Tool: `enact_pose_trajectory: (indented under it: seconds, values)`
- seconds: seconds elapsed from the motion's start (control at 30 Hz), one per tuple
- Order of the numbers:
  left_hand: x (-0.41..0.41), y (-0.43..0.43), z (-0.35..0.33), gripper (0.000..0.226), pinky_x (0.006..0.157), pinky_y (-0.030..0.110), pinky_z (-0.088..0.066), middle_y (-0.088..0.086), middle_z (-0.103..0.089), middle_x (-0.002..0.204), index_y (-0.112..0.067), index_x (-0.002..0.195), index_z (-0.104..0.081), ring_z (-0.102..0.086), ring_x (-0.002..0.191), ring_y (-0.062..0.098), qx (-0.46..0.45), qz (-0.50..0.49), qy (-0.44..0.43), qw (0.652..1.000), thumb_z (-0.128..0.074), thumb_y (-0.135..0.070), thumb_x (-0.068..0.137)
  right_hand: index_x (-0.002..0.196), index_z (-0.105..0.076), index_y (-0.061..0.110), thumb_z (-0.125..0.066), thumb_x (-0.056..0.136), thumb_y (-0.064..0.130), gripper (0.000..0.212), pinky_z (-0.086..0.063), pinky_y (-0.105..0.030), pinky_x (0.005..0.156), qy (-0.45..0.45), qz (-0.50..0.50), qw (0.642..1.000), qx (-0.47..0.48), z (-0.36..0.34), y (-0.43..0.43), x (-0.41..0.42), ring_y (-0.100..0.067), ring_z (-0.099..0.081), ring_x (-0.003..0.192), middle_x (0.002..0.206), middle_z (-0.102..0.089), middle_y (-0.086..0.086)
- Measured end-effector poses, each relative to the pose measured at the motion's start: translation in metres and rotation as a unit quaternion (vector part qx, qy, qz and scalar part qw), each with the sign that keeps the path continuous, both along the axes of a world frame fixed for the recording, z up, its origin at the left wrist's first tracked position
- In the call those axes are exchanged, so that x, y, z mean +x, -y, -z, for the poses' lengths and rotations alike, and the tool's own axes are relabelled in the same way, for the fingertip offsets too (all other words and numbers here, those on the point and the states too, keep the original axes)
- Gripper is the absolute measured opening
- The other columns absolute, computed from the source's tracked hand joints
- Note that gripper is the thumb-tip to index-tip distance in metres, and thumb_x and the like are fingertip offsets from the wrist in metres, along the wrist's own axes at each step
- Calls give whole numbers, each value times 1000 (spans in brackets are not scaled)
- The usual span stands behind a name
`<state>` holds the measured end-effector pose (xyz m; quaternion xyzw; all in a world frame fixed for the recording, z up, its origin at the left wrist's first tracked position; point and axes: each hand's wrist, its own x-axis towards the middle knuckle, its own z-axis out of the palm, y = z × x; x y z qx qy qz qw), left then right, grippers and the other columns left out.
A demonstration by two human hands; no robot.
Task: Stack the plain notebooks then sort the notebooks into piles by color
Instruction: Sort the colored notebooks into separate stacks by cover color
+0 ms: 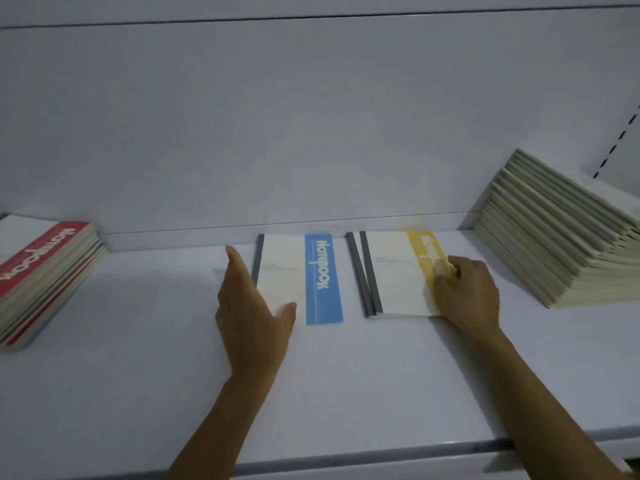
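Observation:
A notebook with a blue band (322, 278) lies flat on the white shelf (156, 358) near its back. My left hand (251, 306) rests against its left edge, fingers straight, thumb on the near corner. To its right lie two overlapping notebooks with a yellow band (398, 271), their grey spines side by side. My right hand (467, 292) lies on the yellow band with curled fingers over the right edge. A pile of mixed-colour notebooks with a red one on top (41, 275) sits at the far left. A tall slanted stack of plain cream notebooks (554, 237) stands at the right.
The shelf's back panel (311, 116) rises right behind the notebooks. A grey front lip (346, 462) runs along the near edge. A slotted upright (620, 140) shows at the far right.

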<state>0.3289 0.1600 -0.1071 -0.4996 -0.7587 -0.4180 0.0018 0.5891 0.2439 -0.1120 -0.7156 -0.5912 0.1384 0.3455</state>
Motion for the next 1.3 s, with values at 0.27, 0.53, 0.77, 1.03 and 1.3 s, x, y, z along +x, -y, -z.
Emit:
enact_pose_trajectory:
  seconds: [0.27, 0.53, 0.77, 1.03, 1.3]
  values:
    - [0, -2, 14, 33, 98, 35, -39, 3, -60, 129, -17, 119, -65, -53, 123, 24, -15, 170, -105, 980, -59, -21, 87, 105, -68, 13, -55, 90, 18, 21, -41, -35, 87, 37, -37, 998, 31, 3, 4, 2, -27, -58, 101, 117, -61, -8]
    - [5, -2, 18, 35, 93, 35, -46, 1, -63, 124, -17, 115, -68, -57, 118, 20, -77, 161, -114, 977, -66, -33, 85, 100, -69, 15, -54, 90, 20, 19, -39, -39, 85, 106, -49, 993, 34, 6, -5, -3, -29, -56, 100, 113, -64, -6]
    - [3, -2, 15, 39, 97, 34, -40, -4, -62, 124, -21, 115, -67, -54, 118, 18, -94, 164, -113, 976, -54, -43, 85, 108, -65, 12, -44, 96, 24, 26, -34, -39, 84, 185, -28, 982, 29, 12, -6, -11, -33, -51, 102, 117, -60, -11]
    - [2, -4, 11, 36, 93, 35, -43, 2, -63, 124, -16, 112, -68, -57, 114, 22, -98, 172, -129, 972, -62, -38, 84, 119, -61, 18, -39, 88, 61, 57, -35, -39, 94, 182, -136, 969, 100, 4, 14, -33, -27, -50, 117, 124, -59, -5]
    - [3, 0, 10, 35, 79, 32, -51, 4, -70, 110, -15, 103, -71, -65, 100, 22, -61, 168, -147, 973, -63, -41, 81, 128, -52, 21, -42, 88, 64, 60, -29, -37, 98, 238, -174, 955, -1, -4, 17, -44, -24, -41, 122, 132, -48, -1]
